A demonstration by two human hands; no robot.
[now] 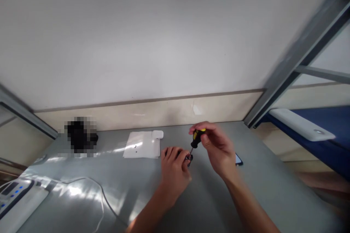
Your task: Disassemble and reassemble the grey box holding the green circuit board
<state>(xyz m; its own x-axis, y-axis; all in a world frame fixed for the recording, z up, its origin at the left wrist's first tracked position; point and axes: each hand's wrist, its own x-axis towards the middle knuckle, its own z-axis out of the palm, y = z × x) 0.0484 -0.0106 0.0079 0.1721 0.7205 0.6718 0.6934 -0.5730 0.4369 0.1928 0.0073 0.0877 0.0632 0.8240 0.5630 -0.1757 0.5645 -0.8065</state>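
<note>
My right hand (218,149) grips a screwdriver (196,140) by its black and yellow handle. Its thin shaft slants down and left to a small dark object (189,158) at my left hand. Fingers of my left hand (175,164) are wrapped round that object, close over the grey table (213,204). Most of the dark object is hidden under the fingers, so its kind does not show. The screwdriver's tip reaches the object, but whether it sits in a screw cannot be made out.
White paper (140,147) with several tiny dark bits lies left of my hands, a small white case (158,134) on its corner. A phone (238,159) is by my right wrist. At left are a cable (101,185), a white device (19,204) and a blurred-out black item (79,136).
</note>
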